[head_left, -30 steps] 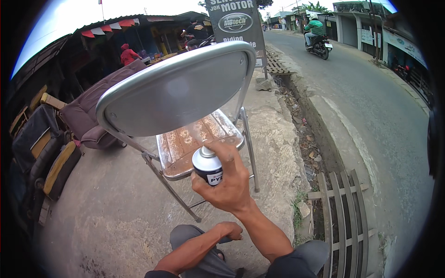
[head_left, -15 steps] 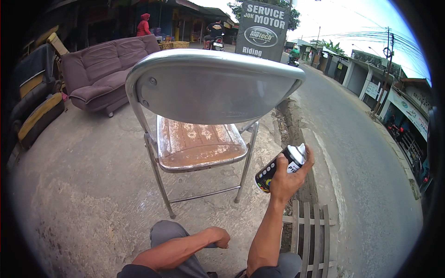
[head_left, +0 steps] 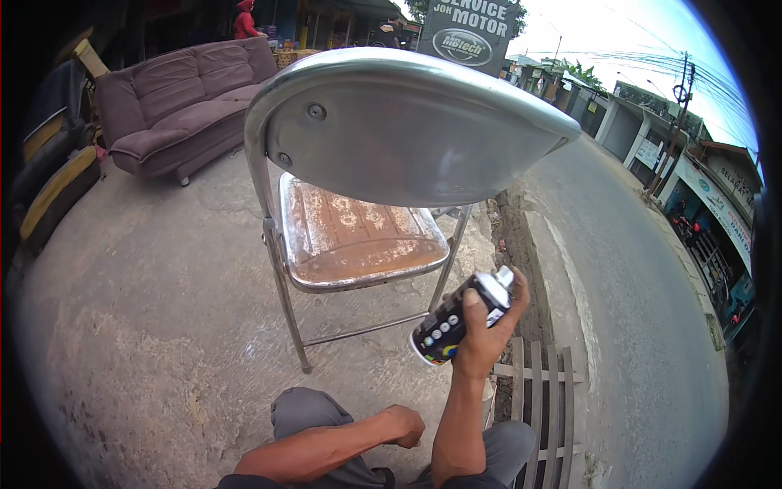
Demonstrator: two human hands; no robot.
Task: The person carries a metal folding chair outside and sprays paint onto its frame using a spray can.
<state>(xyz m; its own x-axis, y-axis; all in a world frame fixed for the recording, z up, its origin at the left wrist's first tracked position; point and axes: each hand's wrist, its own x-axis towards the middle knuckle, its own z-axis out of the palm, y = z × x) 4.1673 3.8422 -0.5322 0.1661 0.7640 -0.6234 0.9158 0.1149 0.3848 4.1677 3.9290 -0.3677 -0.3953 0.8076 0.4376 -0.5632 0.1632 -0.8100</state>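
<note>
My right hand point(head_left: 482, 342) grips a black spray can point(head_left: 446, 328) with a white top, its base tilted down to the left. The index finger reaches up to the nozzle. In front of me stands a metal folding chair point(head_left: 415, 138), its back toward me. The silver-grey backrest looks smooth and shiny, with two screws at its left end. Brown, rust-like patches cover much of the seat point(head_left: 358, 236). My left hand point(head_left: 405, 425) is closed in a loose fist near my knees, well below the chair, with nothing visible in it.
A purple sofa point(head_left: 191, 106) and a worn black-and-yellow armchair point(head_left: 57, 179) stand at the far left. A grate point(head_left: 542, 407) covers part of the roadside drain on my right. Beyond lies the road point(head_left: 643, 326). A dark signboard point(head_left: 468, 37) and a person in red point(head_left: 245, 20) are behind the chair.
My view has shifted closer to the chair, which looms larger. The right hand has brought the spray can lower and leftward. The left hand stays closed near my knees.
</note>
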